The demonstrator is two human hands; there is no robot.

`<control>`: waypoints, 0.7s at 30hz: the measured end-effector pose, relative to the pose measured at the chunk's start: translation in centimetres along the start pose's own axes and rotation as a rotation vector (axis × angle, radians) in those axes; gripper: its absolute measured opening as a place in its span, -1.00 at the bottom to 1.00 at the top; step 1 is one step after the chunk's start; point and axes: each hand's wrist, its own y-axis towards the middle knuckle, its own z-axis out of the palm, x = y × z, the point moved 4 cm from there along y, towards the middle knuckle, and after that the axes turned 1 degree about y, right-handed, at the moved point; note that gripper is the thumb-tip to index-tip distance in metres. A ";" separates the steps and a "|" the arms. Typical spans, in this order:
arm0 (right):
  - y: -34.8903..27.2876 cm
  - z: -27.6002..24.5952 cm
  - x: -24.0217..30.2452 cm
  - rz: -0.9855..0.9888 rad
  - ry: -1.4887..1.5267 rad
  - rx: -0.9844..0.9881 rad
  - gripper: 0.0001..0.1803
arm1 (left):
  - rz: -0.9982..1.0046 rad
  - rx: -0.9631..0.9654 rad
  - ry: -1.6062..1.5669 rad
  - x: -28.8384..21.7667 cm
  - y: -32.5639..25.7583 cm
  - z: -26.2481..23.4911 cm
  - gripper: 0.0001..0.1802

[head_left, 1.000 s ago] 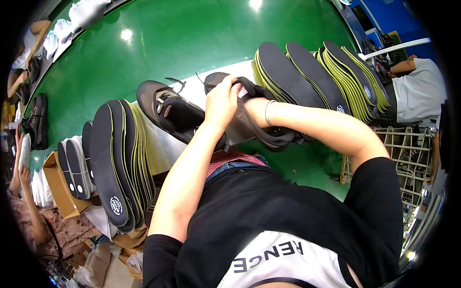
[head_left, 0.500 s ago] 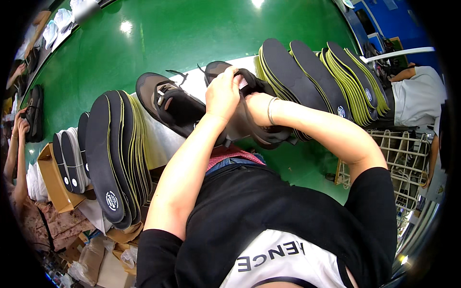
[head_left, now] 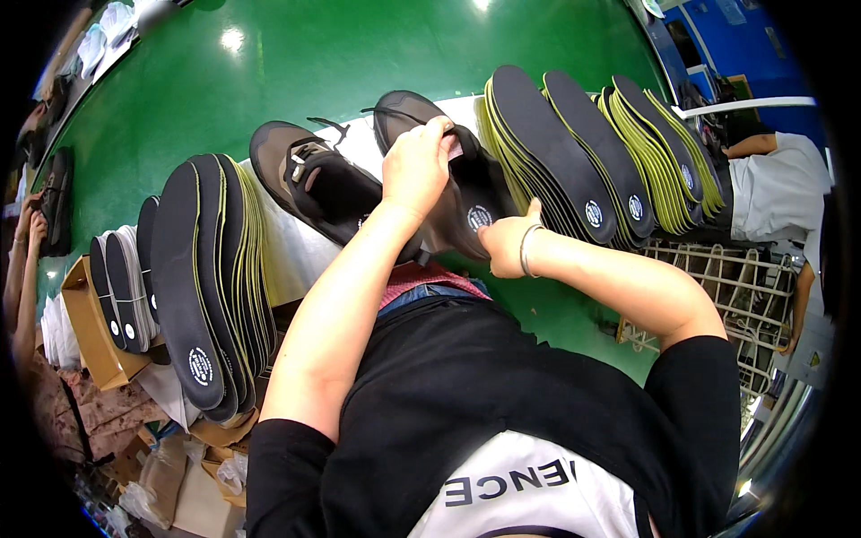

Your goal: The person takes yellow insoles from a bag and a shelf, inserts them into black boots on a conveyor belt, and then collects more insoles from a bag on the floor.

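A brown and black shoe [head_left: 401, 114] lies tilted between my hands, its toe pointing away from me. My left hand [head_left: 416, 175] is closed on its tongue, pulling the opening wide. Inside the shoe shows a dark insole [head_left: 479, 215] with a pale round mark at the heel. My right hand [head_left: 509, 244] grips the heel end of the shoe, thumb sticking up and fingers partly hidden. Left of it stands the matching shoe [head_left: 278, 152], laces loose, with a dark insole in it.
Stacks of black and lime-green insoles stand on the right [head_left: 538, 134] and left [head_left: 179, 242]. Farther left is a cardboard box [head_left: 85, 314] with banded insoles. A wire rack [head_left: 717, 278] and another person's white shirt [head_left: 780, 179] are at right; a co-worker's hands hold a shoe at far left.
My right hand has come out of the shoe's opening and back to its heel, uncovering the insole's round mark. My left hand has stayed on the tongue.
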 end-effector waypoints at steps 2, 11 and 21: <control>1.2 0.1 -0.2 0.013 0.044 0.100 -0.60 | -0.050 0.031 -0.045 0.1 0.0 -0.3 -0.80; 0.8 0.7 -0.6 -0.087 0.044 -0.118 -0.56 | -0.280 -0.242 -0.359 -1.3 -5.9 -12.3 -0.74; 1.0 1.2 -0.7 -0.131 0.026 -0.265 -0.72 | -0.199 0.473 0.358 -2.5 -10.2 -8.3 -0.53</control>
